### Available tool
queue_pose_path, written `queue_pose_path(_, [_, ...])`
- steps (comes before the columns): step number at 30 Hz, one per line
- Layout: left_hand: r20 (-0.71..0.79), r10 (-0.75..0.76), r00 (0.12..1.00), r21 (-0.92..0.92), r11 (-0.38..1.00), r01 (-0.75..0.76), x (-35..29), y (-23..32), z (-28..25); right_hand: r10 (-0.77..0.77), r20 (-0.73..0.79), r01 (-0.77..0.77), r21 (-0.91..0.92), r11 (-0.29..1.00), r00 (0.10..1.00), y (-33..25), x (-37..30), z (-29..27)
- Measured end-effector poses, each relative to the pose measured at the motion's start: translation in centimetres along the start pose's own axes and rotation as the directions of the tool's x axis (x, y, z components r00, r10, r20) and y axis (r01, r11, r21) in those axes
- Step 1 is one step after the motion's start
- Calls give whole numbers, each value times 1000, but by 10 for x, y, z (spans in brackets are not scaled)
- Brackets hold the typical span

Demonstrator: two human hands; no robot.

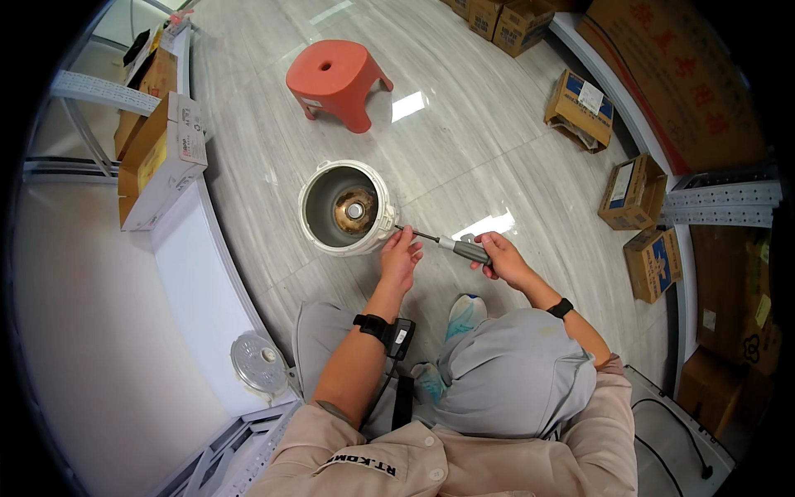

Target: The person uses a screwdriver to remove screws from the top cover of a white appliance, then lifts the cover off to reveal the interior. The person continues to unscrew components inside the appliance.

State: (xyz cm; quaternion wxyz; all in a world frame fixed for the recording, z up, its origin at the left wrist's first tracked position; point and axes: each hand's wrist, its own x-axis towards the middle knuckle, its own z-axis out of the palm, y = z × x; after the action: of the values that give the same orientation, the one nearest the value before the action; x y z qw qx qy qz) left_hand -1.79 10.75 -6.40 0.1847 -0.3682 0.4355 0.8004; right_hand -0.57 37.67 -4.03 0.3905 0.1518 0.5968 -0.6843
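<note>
A screwdriver point(468, 251) with a grey handle and a thin dark shaft points left at the side of a cooker body. My right hand point(507, 261) is closed round its handle. The fingers of my left hand point(399, 263) pinch the shaft close to its tip, which meets the latch-like part on the cooker's right side. The round, pale cooker body point(310, 228) stands on the floor with its top uncovered. Inside it, a brown-stained heating plate point(346, 217) surrounds a metal centre. What the tip touches is too small to make out.
A red plastic stool point(327, 70) stands beyond the cooker. On the white shelf at left are a round silver lid-like part point(261, 363) and an opened carton point(170, 166). Several cardboard boxes point(633, 192) line the right shelving; a black cable point(687, 431) lies at lower right.
</note>
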Motion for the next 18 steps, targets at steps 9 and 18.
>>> queue_pose_path(9, [-22,43,999,114,993,-40,3,-8,2,-93,-76,90,-40,995,993,10,-3,6])
queue_pose_path(18, [86,67,994,64,995,-72,-11,-6,9,23,16,-24,65,998,1000,-16,-13,10])
